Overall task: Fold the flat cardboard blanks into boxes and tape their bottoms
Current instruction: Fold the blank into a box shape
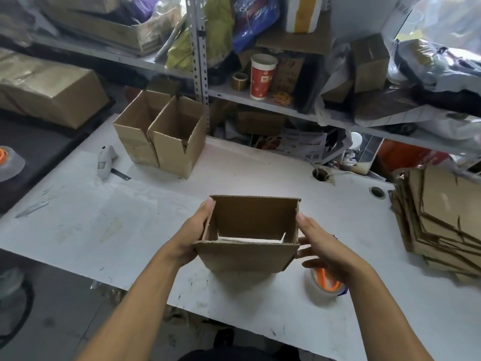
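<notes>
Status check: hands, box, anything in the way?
Both hands, left and right, grip opened box above table. Bottom untaped. Tape roll under right hand.

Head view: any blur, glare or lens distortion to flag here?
Head view: wide-angle bending bows the shelf edges and table; daylight blows out the upper right corner; the held box and both hands, left and right, look acceptably sharp; shelf clutter is soft.

White table (234, 165): boxes (161, 136), blanks (440, 217), tape (325, 284).
</notes>
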